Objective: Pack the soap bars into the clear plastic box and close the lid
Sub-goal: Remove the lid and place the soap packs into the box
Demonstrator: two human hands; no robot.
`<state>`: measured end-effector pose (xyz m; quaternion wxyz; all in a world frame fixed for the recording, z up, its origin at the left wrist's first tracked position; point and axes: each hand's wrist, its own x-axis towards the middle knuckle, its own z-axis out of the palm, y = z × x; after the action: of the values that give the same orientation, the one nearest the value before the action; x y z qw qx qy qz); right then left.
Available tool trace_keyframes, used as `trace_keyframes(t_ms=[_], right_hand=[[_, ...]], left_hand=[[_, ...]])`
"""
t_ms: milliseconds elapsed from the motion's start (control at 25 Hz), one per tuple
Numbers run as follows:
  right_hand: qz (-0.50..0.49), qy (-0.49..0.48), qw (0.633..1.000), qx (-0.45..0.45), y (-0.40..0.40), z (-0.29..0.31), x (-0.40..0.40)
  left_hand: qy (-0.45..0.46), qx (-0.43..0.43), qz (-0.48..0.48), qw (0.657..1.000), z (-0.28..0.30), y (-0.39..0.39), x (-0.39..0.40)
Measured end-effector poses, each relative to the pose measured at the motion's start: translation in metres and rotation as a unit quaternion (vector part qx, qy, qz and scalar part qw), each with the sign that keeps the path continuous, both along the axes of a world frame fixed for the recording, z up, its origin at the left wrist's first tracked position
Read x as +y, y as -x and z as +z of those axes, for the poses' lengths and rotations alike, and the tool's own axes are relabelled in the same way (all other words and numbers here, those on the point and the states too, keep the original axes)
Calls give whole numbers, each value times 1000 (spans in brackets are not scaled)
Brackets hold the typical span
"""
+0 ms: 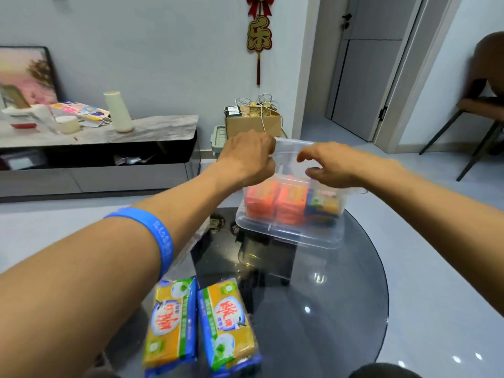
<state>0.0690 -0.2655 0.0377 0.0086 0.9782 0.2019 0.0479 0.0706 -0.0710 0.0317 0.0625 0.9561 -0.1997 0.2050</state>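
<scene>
The clear plastic box [289, 236] stands at the far side of the dark round glass table [327, 309]. Inside it, two orange soap bars [261, 200] stand side by side, with a yellow-and-blue soap bar [323, 207] at the right end. The clear lid [289, 151] is raised over the box's back edge. My left hand [248, 156] grips the lid's left corner. My right hand [327, 165] pinches its right part between curled fingers and thumb. Two yellow wrapped soap bars [171, 326] [227, 323] lie flat side by side at the table's near edge.
A low TV cabinet [109, 132] with a vase and clutter runs along the left wall. A cardboard box [253, 121] with cables sits on the floor behind the table. A chair [480, 110] stands at the right by a grey door.
</scene>
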Motion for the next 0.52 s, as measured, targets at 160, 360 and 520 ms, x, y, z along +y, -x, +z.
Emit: trace_keyframes(t_ms=[160, 360, 520], right_hand=[[94, -131, 982, -100, 70, -15, 29], [165, -37, 966, 193, 144, -74, 89], [-50, -82, 955, 279, 167, -100, 129]], left_hand=[[29, 41, -23, 998, -15, 72, 45], [-220, 188, 97, 952, -62, 141, 104], [-240, 275, 184, 913, -92, 168, 114]])
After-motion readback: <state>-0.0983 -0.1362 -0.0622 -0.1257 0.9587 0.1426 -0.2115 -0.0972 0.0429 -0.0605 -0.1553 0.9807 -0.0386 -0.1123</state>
